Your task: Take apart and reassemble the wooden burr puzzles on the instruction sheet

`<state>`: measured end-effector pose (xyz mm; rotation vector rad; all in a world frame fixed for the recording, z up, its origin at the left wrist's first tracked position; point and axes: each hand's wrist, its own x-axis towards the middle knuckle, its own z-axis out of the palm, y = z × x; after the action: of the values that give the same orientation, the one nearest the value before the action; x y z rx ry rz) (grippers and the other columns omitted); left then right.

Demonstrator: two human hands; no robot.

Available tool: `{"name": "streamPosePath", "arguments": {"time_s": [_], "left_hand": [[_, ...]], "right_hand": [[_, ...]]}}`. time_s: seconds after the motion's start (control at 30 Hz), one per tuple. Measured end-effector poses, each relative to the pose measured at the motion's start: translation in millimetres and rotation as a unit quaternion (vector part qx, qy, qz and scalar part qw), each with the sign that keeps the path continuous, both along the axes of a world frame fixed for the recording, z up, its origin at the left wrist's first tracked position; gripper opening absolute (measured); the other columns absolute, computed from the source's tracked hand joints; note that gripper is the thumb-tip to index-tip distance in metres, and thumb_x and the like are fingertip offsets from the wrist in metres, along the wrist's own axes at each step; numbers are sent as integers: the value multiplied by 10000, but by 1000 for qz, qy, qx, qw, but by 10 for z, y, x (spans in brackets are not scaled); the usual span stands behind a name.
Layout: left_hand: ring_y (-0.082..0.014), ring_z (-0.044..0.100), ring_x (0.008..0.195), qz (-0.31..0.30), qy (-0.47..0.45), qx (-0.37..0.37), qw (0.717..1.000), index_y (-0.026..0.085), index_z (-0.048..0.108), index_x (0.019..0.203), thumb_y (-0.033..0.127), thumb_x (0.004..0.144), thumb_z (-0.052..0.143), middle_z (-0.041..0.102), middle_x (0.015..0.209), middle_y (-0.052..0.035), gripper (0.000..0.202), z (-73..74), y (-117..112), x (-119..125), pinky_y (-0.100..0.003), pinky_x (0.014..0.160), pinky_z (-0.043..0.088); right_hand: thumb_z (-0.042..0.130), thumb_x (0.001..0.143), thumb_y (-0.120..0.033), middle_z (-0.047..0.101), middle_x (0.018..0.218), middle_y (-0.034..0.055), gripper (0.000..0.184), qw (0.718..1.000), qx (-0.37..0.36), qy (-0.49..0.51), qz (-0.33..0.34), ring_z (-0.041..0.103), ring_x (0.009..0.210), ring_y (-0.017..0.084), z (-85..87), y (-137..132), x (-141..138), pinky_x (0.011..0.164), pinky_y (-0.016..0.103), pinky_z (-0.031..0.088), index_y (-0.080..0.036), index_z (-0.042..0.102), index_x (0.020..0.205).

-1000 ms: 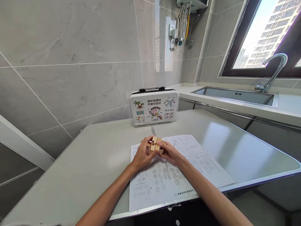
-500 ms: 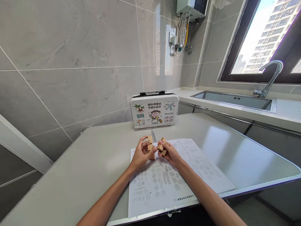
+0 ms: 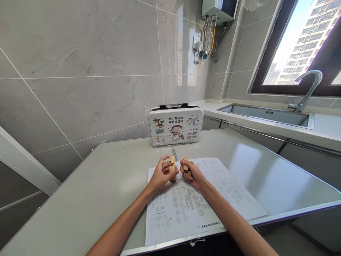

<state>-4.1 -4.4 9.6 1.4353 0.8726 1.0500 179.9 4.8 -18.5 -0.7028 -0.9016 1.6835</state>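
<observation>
My left hand [image 3: 163, 174] is closed around light wooden puzzle blocks [image 3: 172, 164], notched and standing upright between thumb and fingers. In my right hand [image 3: 194, 173] are more wooden puzzle pieces [image 3: 185, 165], pinched by the thumb and fingers, with part of them hidden by the palm. A small gap separates the two sets of pieces. Both hands hover over a printed sheet [image 3: 183, 217] covered with small line drawings, which lies on the table.
A white case [image 3: 176, 126] with cartoon pictures stands at the back of the pale folding table [image 3: 114, 177], near the tiled wall. To the right is a counter with a sink [image 3: 266, 113] and a curved faucet [image 3: 310, 89]. A water heater [image 3: 220, 10] hangs above.
The pieces in my right hand have turned more upright and moved slightly right, away from the left ones. My left hand keeps its hold, its blocks shifting slightly right.
</observation>
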Motion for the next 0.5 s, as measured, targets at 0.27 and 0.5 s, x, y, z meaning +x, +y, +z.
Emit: {"name": "streamPosePath", "arguments": {"time_s": [0.27, 0.5], "left_hand": [[-56, 390, 540, -13, -77, -76, 994, 233, 460, 1449, 498, 877, 761, 523, 790, 46, 698, 4, 68, -28, -200, 493, 284], [-88, 448, 617, 7, -161, -107, 981, 217, 634, 1309, 524, 945, 627, 628, 985, -34, 477, 4, 157, -65, -224, 598, 438]], "right_hand": [[825, 782, -524, 673, 870, 29, 436, 999, -19, 41, 0, 450, 519, 72, -12, 2, -13, 374, 190, 152, -204, 679, 1038], [661, 843, -729, 671, 892, 57, 545, 993, -52, 98, 42, 514, 613, 141, -25, 30, -3, 421, 227, 200, -231, 673, 1065]]}}
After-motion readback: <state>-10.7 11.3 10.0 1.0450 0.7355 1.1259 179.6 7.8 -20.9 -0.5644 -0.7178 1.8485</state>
